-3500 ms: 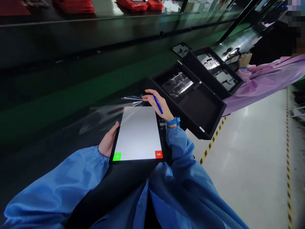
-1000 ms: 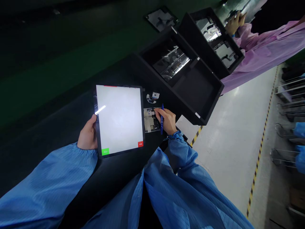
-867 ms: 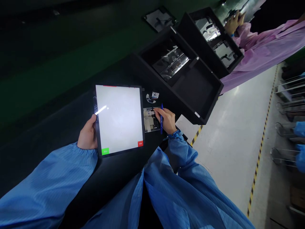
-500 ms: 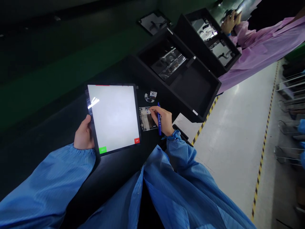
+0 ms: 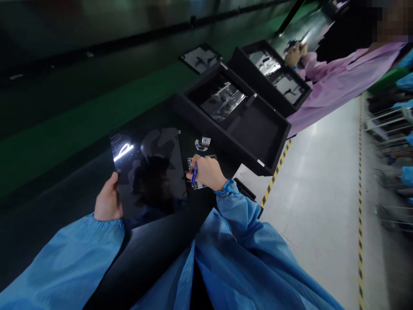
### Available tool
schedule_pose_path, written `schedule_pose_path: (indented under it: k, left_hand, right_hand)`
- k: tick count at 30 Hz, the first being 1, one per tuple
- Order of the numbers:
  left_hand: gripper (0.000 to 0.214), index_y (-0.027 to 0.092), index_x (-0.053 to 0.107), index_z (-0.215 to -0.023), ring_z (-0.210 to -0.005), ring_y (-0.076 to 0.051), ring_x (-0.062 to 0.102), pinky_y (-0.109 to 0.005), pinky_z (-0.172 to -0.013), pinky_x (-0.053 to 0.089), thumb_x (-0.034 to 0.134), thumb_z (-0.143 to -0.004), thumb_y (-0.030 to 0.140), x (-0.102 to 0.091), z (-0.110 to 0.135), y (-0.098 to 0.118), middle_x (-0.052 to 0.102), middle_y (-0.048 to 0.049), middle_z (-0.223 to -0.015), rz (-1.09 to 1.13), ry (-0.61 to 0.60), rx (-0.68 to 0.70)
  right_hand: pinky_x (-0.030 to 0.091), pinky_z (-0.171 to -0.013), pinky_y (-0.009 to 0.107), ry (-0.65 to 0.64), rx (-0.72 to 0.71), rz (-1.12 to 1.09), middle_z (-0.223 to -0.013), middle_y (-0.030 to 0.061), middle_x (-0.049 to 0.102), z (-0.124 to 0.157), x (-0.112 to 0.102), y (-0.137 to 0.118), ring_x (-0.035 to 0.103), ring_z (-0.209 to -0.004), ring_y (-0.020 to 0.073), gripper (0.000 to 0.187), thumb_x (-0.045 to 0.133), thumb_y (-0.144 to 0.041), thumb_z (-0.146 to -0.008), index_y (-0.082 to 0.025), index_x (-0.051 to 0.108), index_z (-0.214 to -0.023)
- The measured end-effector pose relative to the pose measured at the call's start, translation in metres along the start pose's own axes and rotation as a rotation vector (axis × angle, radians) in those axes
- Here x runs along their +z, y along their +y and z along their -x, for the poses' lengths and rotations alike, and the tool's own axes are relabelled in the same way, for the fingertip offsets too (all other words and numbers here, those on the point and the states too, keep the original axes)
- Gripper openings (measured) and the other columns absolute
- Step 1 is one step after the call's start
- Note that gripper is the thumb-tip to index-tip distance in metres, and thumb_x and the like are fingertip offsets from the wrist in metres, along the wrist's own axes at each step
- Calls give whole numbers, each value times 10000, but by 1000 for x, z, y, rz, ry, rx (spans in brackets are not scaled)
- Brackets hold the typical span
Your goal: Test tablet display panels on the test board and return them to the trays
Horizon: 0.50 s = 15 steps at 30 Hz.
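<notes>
My left hand point(image 5: 109, 199) grips the left edge of a flat display panel point(image 5: 145, 172), thumb along the edge. The panel is dark and glossy, with reflections across it and a bright streak at its upper left. My right hand point(image 5: 208, 171) is closed on a blue marker pen point(image 5: 194, 173), close to the panel's right edge. Beneath that hand lies a circuit board point(image 5: 200, 186), mostly covered by the fingers. Whether the pen touches the board or panel I cannot tell. A small shiny metal piece point(image 5: 203, 143) sits just beyond the board.
A black divided tray point(image 5: 258, 129) holds a glossy panel in one compartment. Behind it stands a second black tray point(image 5: 277, 73) with panels, and another panel point(image 5: 200, 58) lies farther back. A co-worker in a pink sleeve point(image 5: 338, 90) is at the upper right. A white sheet point(image 5: 253, 176) lies at right.
The panel's screen has gone from lit white, with green and red boxes, to dark. My right hand has moved left with the marker pen, which now tilts toward the panel. The camera view has shifted.
</notes>
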<state>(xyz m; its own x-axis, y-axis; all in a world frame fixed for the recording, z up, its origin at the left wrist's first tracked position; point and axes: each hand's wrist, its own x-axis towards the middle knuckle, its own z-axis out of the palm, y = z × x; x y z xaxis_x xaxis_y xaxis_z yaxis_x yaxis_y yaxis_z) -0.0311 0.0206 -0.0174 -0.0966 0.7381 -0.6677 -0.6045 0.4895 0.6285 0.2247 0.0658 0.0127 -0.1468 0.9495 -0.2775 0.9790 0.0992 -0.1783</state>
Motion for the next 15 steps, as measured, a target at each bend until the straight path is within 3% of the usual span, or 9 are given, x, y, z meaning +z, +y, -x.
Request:
schedule_pose_path:
  k: [5,10,12,15]
  left_hand:
    - [673,330,433,-1506,-1109,-198,671,-169,-822,590,666,-882,430,3,7,3,758,73,-926,-213,71,61]
    - [563,243,487,-1480,-1150,-226,647,-230,-886,593,522,-955,445,2,9,6,761,33,-965,-163,7,-54]
    - [570,253,527,-1440,-1243,-221,581,-218,-940,563,624,-905,425,-3,5,6,760,39,-973,-248,81,23]
    - [510,242,670,-1242,-1429,-229,355,-215,-1050,473,767,-765,394,-13,-8,0,746,41,-1067,-439,241,287]
  right_hand:
    - [342,-598,282,-27,-23,-4,-810,45,699,-3,-4,3,695,-799,259,292,691,-423,-782,-183,607,-927]
    - [376,-594,291,-26,-7,22,-798,56,697,-2,-3,1,699,-783,270,320,685,-446,-786,-178,606,-942]
    - [400,-590,304,-16,14,57,-804,70,696,-1,-1,-5,702,-785,285,344,682,-441,-786,-161,604,-970]
    - [447,-616,328,1,34,104,-840,102,696,0,1,-15,706,-821,305,381,665,-410,-804,-116,593,-1034]
